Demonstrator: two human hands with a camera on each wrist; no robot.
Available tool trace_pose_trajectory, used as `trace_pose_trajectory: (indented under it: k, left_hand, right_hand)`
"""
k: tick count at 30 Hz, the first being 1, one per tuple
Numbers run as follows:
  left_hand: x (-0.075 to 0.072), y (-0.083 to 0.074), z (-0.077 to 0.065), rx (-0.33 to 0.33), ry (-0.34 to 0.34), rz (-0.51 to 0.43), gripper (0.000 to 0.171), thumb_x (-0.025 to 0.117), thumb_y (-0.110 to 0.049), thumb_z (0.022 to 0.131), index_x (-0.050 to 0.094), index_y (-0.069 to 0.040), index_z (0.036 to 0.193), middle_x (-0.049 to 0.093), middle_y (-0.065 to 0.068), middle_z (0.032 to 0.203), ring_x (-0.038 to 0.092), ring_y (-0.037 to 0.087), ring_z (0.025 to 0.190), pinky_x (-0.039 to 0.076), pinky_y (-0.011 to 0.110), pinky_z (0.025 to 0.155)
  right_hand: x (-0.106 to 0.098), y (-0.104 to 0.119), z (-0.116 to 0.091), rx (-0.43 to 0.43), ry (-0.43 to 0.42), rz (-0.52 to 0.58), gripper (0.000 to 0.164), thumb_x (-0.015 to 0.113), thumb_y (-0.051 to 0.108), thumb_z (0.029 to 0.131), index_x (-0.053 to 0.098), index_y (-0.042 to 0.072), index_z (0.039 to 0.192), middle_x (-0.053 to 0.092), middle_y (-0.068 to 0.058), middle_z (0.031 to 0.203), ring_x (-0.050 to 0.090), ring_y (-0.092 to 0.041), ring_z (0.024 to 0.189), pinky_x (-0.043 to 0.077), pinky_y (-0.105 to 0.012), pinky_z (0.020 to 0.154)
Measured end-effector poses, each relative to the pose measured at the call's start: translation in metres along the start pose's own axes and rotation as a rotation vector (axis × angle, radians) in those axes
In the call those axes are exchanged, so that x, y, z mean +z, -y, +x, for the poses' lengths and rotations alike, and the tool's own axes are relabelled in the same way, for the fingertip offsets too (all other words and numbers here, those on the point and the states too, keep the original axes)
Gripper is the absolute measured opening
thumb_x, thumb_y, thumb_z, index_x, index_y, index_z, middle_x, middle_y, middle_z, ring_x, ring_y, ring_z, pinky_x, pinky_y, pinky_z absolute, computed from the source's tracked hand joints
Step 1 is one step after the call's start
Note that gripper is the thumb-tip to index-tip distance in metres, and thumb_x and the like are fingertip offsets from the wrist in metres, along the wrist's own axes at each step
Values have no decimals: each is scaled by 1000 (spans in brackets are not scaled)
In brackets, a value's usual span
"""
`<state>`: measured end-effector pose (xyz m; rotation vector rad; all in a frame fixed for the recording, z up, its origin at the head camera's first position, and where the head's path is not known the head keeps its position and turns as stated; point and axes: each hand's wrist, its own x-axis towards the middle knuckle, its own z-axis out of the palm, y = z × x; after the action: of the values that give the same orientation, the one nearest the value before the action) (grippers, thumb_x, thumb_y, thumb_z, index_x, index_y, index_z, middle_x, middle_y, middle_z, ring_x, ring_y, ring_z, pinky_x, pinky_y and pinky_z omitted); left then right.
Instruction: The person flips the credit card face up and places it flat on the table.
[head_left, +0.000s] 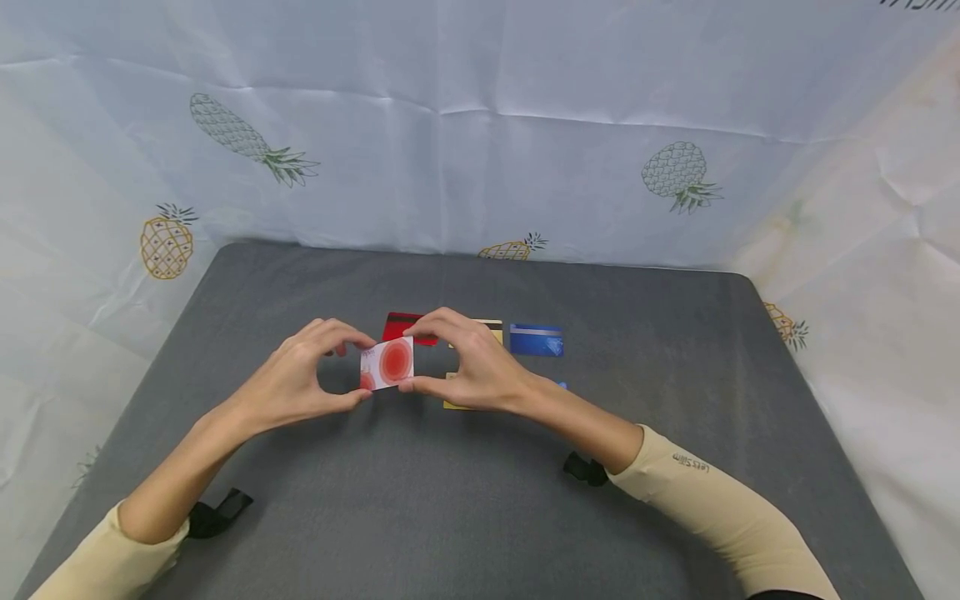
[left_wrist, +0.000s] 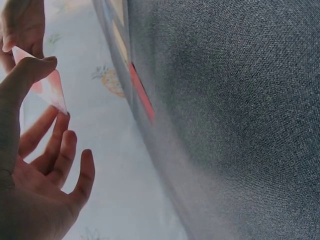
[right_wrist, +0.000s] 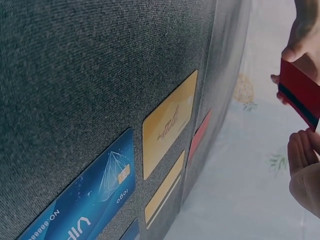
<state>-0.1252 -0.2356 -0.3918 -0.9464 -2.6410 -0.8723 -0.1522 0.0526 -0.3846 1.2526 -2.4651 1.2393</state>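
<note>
A card with red circles on a white-pink face is held up between both hands above the table. My left hand pinches its left edge between thumb and fingertips. My right hand pinches the right edge the same way. The card's back shows red with a dark stripe in the right wrist view. In the left wrist view, the left thumb lies over the card's near edge, and the other fingers spread below it.
On the grey table lie a red striped card, a cream card, a blue card, a gold card and a blue VIP card. The right hand and wrist partly hide several. Pineapple-print cloth hangs behind.
</note>
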Motion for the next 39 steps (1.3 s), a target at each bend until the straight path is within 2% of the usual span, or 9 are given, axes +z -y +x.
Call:
trace_pose_trajectory:
  k: [4, 10, 17, 19, 26, 31, 39]
  left_hand:
    - [-1, -1, 0, -21, 4, 16, 56, 98, -13, 71, 75, -11, 122, 74, 3, 116, 58, 16, 95, 53, 38, 75]
    - [-4, -1, 0, -34, 9, 32, 56, 97, -13, 71, 75, -11, 122, 73, 3, 116, 59, 19, 95, 54, 41, 75]
    - [-5, -3, 2, -44, 12, 50, 55, 97, -11, 71, 76, -12, 122, 73, 3, 116, 57, 15, 95, 53, 38, 75]
    - [-5, -4, 2, -52, 18, 63, 56, 97, -12, 71, 76, -12, 122, 73, 2, 116, 58, 15, 95, 55, 38, 75]
    - [-9, -5, 2, -62, 47, 103, 54, 98, -13, 71, 77, -12, 121, 72, 1, 116, 60, 19, 97, 56, 39, 76]
    - [-11, -6, 4, -73, 83, 113, 52, 97, -14, 72, 78, -11, 121, 73, 4, 116, 62, 20, 98, 56, 40, 77]
    - [-11, -6, 9, -123, 181, 127, 49, 95, -19, 77, 79, -12, 122, 74, 7, 119, 63, 23, 100, 56, 42, 78]
  right_hand:
    - [-2, 2, 0, 29, 9, 0, 61, 94, 31, 83, 70, 8, 134, 71, -6, 131, 69, -18, 122, 59, -35, 107]
    - [-3, 2, 0, 24, 31, 0, 60, 92, 30, 85, 70, 7, 135, 70, -7, 132, 69, -21, 123, 60, -42, 106]
    - [-3, 1, 0, 52, 70, -25, 55, 90, 29, 87, 71, 7, 134, 71, -6, 131, 70, -23, 122, 60, -38, 107]
    - [-2, 0, 0, 60, 80, -29, 54, 90, 29, 88, 71, 7, 133, 71, -7, 132, 69, -23, 122, 60, -40, 108]
    - [1, -2, 0, 31, 80, -70, 54, 92, 31, 87, 72, 6, 130, 72, -8, 130, 70, -22, 120, 59, -35, 108]
    - [1, -3, -1, 49, 102, -88, 55, 93, 32, 86, 72, 5, 129, 72, -8, 130, 71, -24, 120, 59, -36, 108]
    - [3, -6, -1, 92, 177, -167, 53, 90, 36, 89, 73, 6, 130, 73, -6, 130, 71, -19, 120, 59, -34, 106]
